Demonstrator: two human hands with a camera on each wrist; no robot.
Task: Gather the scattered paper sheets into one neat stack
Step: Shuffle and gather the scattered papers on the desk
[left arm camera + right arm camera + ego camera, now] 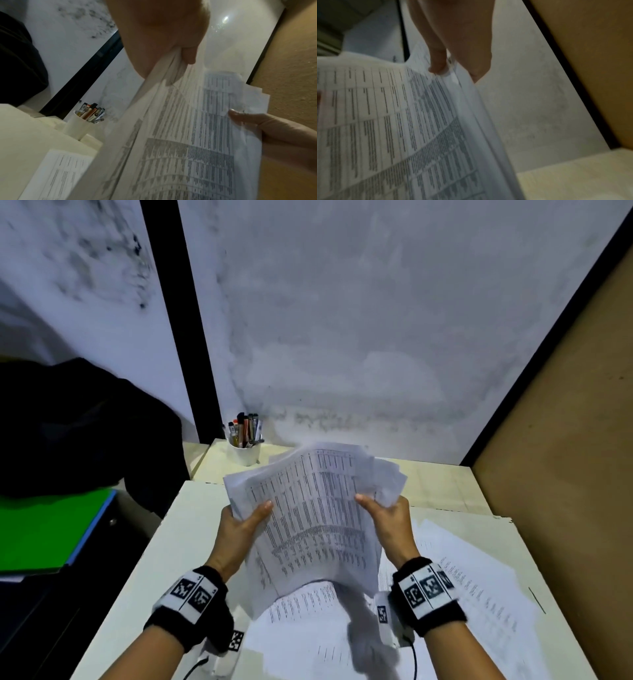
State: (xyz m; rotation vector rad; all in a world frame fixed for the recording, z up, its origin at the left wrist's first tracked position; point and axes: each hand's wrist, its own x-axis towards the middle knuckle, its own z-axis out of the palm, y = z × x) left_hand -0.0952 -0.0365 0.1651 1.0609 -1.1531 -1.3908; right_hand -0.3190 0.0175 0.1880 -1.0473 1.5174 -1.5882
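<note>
A loose bundle of printed paper sheets (315,518) is held up above the cream table (191,508), its edges uneven and fanned. My left hand (245,520) grips the bundle's left edge, thumb on top. My right hand (383,517) grips its right edge the same way. The left wrist view shows the bundle (197,135) pinched under my left hand (173,56), and the right wrist view shows the bundle (393,121) pinched by my right hand (447,67). Other printed sheets (472,587) lie spread on the table below and to the right.
A white cup of pens (244,448) stands at the table's far left corner. A green folder (51,529) and dark fabric (78,426) sit to the left. A brown board wall (565,422) closes the right side; a grey wall stands behind.
</note>
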